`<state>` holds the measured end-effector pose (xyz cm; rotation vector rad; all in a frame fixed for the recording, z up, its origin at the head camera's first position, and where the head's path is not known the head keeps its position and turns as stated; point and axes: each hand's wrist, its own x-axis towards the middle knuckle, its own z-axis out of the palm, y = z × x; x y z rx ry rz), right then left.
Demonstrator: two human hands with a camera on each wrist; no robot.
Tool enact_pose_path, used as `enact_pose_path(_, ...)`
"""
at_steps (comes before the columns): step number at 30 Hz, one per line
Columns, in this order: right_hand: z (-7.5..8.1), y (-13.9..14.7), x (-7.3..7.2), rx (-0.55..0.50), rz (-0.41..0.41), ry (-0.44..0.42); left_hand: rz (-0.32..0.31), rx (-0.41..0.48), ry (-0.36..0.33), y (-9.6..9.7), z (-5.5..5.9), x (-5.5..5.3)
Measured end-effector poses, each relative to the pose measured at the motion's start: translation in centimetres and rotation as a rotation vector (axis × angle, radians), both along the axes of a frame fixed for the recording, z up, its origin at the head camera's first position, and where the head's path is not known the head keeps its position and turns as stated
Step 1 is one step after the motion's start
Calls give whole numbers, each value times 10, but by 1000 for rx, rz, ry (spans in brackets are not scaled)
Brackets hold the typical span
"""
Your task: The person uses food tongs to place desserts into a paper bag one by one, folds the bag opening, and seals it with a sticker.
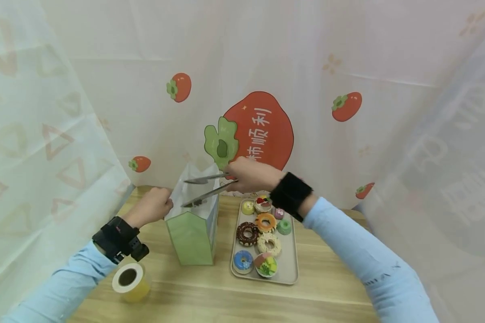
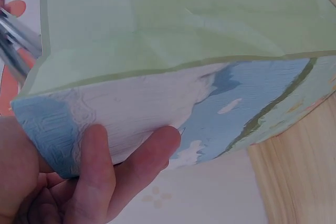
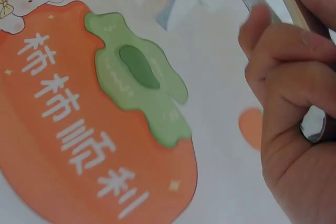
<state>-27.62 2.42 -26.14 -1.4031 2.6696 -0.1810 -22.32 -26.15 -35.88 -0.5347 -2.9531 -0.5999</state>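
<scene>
A green paper bag with a white inside stands upright on the wooden table, its mouth open. My left hand grips the left side of its rim. In the left wrist view, two fingers lie against the bag's painted blue-and-white side; the thumb is hidden. My right hand holds metal tongs by the handle end, fingers curled round them in the right wrist view. The tongs' two arms stand spread over the bag's mouth, tips pointing left. Whether the tips reach below the rim, I cannot tell.
Right of the bag lies a beige tray with several toy doughnuts and cakes, among them a chocolate doughnut and a blue doughnut. A roll of yellow tape stands at the front left. Printed cloth hangs behind the table.
</scene>
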Motion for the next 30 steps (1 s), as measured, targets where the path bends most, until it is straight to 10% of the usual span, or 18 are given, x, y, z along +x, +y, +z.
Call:
enact_pose_path(13, -22, 124, 73, -350, -134, 28, 17, 14, -32, 3, -1, 0)
enact_pose_path(30, -153, 255, 140, -438, -384, -192, 27, 25, -28, 5, -1, 2)
